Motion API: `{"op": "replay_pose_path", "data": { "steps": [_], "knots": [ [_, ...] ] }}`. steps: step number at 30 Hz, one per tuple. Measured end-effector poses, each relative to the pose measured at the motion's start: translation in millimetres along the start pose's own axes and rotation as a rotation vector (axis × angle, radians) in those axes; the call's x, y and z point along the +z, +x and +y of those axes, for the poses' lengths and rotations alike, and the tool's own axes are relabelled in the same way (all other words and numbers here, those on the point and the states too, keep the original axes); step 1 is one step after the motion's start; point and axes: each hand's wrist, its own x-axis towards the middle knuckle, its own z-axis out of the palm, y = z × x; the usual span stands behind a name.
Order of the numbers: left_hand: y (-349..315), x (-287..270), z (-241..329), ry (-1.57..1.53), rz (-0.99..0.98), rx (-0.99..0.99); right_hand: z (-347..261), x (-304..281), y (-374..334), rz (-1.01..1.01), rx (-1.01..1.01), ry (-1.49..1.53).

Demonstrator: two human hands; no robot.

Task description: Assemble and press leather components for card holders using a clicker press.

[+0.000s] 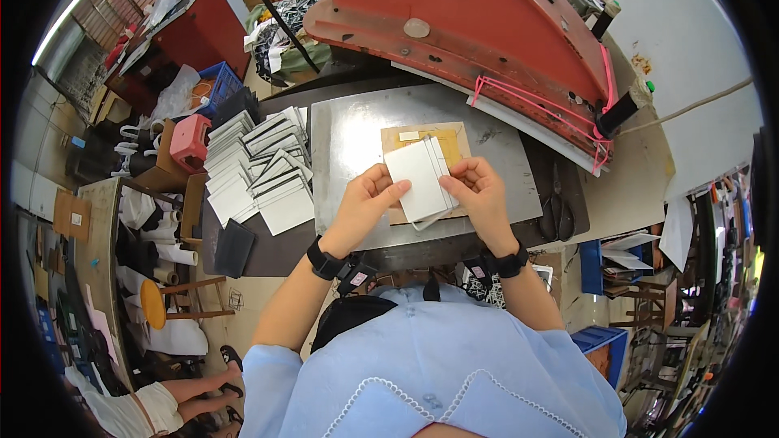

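Between my two hands is a small stack of flat white rectangular panels (415, 180) with thin dark lines along one side; I cannot make out their material. My left hand (369, 201) pinches the left edge, thumb on top. At the right edge, my right hand (480, 195) closes thumb and fingers on the same panels. They are held over a tan board with a yellow inset (451, 143), which lies on a grey metal plate (349, 126). Rows of similar white panels (284, 209) lie overlapping to the left.
A large red press machine (454, 0) looms over the far side, pink cord tied along its edge. Black-handled scissors (557, 215) lie on the table's right end. A black flat piece (234, 248) sits at the left front. Another person's legs (199, 393) show at lower left.
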Motion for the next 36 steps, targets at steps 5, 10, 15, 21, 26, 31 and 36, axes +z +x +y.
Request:
{"op": "replay_pose_path", "data": {
  "steps": [5,10,15,21,26,31,36],
  "knots": [
    [-9,7,-2,0.091,0.089,0.094,3,-8,-8,-0.015,0.041,-0.057],
    [-16,-2,8,0.121,0.176,0.117,-7,-26,-17,-0.028,0.053,-0.035],
    [-34,-5,24,0.156,0.179,0.195,-56,-76,-68,-0.1,0.226,-0.304],
    [-43,-15,22,0.155,-0.109,0.395,-79,-165,-135,-0.154,0.482,-1.084],
    [-32,5,16,0.035,-0.305,0.348,-65,-142,-134,0.004,0.05,-1.28],
    [-29,17,11,0.048,-0.438,0.336,-54,-52,-83,-0.258,0.318,-0.194],
    [-46,25,23,-0.07,-0.14,0.099,-47,-9,-60,-0.229,0.322,-0.135]
  ]
}}
